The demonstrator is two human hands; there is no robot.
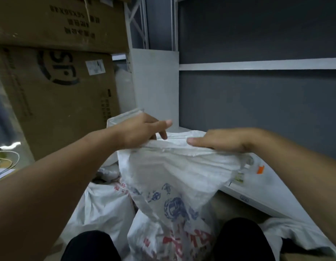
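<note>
- Dark-trousered knees (pixel 92 245) are seen nearest, a white woven sack (pixel 172 176) hanging between them, beside a white shelf (pixel 267 185) at right.
- Its top hem is pinched by the left hand (pixel 140 131) and gripped by the right hand (pixel 220 141), fingers curled.
- Light, limp, slippery handling is judged likely; the hem corners are best held.

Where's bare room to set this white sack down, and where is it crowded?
Bare: the white shelf board right of the sack, under the right forearm, back to the grey wall; a small orange tag lies there. Crowded: below the shelf, other sacks packed together, and cardboard boxes on the left.
</note>
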